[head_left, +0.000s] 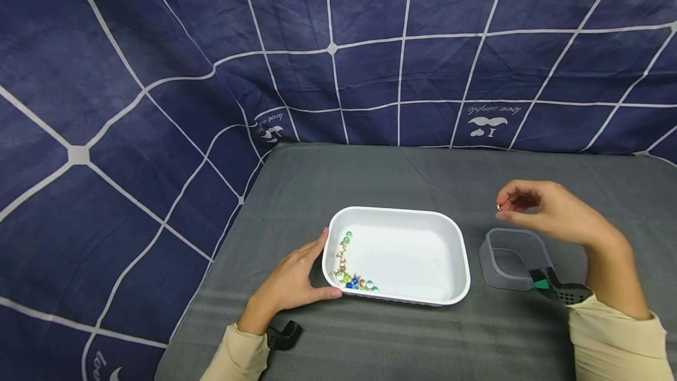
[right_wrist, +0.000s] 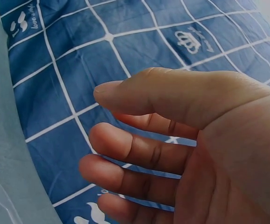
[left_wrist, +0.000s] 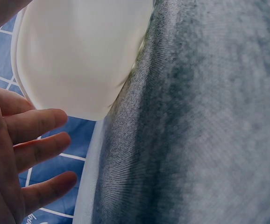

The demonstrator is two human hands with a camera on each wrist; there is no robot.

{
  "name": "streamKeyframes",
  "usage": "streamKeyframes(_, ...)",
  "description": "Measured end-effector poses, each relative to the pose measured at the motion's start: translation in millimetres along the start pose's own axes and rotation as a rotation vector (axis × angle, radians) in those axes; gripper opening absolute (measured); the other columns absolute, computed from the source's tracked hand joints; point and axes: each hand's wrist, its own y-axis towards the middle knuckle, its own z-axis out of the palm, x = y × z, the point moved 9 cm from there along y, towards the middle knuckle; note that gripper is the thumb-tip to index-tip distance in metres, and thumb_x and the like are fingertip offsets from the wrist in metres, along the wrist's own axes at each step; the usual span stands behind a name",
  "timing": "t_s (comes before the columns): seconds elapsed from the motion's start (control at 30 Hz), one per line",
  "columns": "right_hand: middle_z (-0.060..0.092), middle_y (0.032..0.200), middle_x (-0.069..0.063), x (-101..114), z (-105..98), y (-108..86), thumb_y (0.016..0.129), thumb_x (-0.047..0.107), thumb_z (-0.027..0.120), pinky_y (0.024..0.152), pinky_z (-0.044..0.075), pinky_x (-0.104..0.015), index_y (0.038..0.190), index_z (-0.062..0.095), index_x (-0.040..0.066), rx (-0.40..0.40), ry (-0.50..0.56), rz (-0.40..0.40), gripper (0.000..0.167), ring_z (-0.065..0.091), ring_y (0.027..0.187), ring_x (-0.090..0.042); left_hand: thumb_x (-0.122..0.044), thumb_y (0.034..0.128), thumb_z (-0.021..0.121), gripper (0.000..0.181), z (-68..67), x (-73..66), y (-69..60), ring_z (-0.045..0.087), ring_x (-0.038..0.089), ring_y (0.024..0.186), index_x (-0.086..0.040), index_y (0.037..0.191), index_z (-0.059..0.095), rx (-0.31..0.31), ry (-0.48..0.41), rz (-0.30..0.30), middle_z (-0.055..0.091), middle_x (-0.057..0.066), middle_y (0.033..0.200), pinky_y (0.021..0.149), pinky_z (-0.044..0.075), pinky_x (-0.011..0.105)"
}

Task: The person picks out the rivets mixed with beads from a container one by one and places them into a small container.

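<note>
Your right hand (head_left: 560, 211) pinches a small gold-coloured piece (head_left: 498, 207) near the clear square plastic container (head_left: 496, 274). Your left hand (head_left: 290, 280), its grip relaxed, touches the white rectangular tray (head_left: 407, 257).

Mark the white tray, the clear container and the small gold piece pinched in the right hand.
White tray (head_left: 409, 254), head view: bare inner floor.
Clear container (head_left: 505, 280), head view: near side wall.
Small gold piece (head_left: 498, 207), head view: its visible middle.
</note>
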Motion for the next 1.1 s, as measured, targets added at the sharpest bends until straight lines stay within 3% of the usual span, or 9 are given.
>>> streamKeyframes(0.37, 0.068, 0.085, -0.005, -12, -9, -9.6, 0.085, -0.005, 0.073, 0.070, 0.048, -0.013, 0.096, 0.066, 0.008, 0.024, 0.074, 0.033, 0.018, 0.064, 0.079, -0.008, -0.062, 0.0727, 0.079, 0.118, -1.6, -0.3, -0.9, 0.046, 0.030, 0.134, 0.000, 0.156, 0.023, -0.009, 0.009, 0.003, 0.045, 0.019, 0.148, 0.105, 0.042, 0.048)
streamKeyframes(1.1, 0.068, 0.087, -0.002, -19, -12, -19.5, 0.086, -0.008, 0.070, 0.068, 0.049, -0.016, 0.102, 0.062, 0.006, 0.063, 0.091, 0.068, 0.023, 0.064, 0.078, -0.011, -0.066, 0.0731, 0.077, 0.118, -1.5, -0.1, -0.8, 0.047, 0.031, 0.133, 0.000, 0.156, 0.024, -0.009, 0.013, 0.013, 0.046, 0.019, 0.147, 0.104, 0.043, 0.049)
